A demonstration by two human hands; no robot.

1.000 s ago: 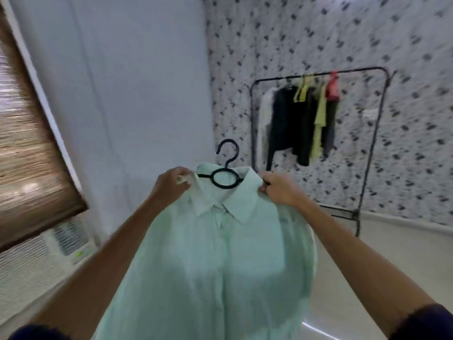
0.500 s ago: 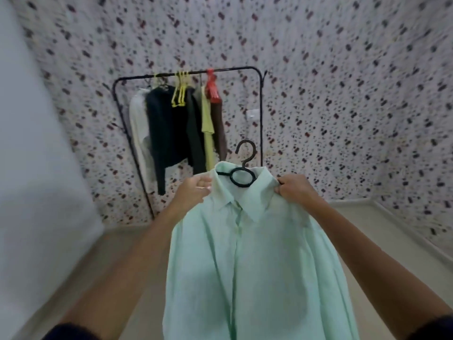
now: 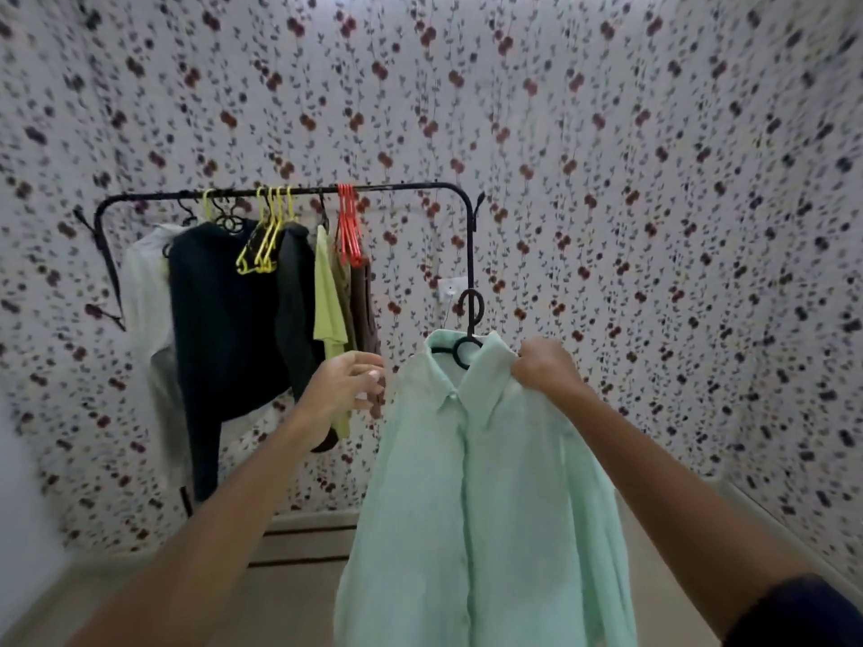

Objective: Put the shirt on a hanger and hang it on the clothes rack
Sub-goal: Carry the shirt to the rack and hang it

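A mint-green shirt (image 3: 485,497) hangs on a black hanger (image 3: 468,336) whose hook sticks up above the collar. My right hand (image 3: 544,366) grips the shirt at its right shoulder, over the hanger, and holds it up. My left hand (image 3: 343,389) is off the shirt, just left of the collar, fingers spread and holding nothing. The black clothes rack (image 3: 392,189) stands against the far wall; its right post is just behind the hanger hook, and the bar is higher than the hook.
On the rack hang a white garment (image 3: 147,291), a dark top (image 3: 224,319), a lime shirt (image 3: 329,305), brown clothes, plus bare yellow hangers (image 3: 266,235) and red hangers (image 3: 348,226). The bar's right stretch is bare. Flowered wallpaper covers the walls; a white socket (image 3: 452,288) sits behind the post.
The view has swung right and nearer the rack. My left hand has let go of the shirt's left shoulder and opened; my right hand alone now holds the shirt.
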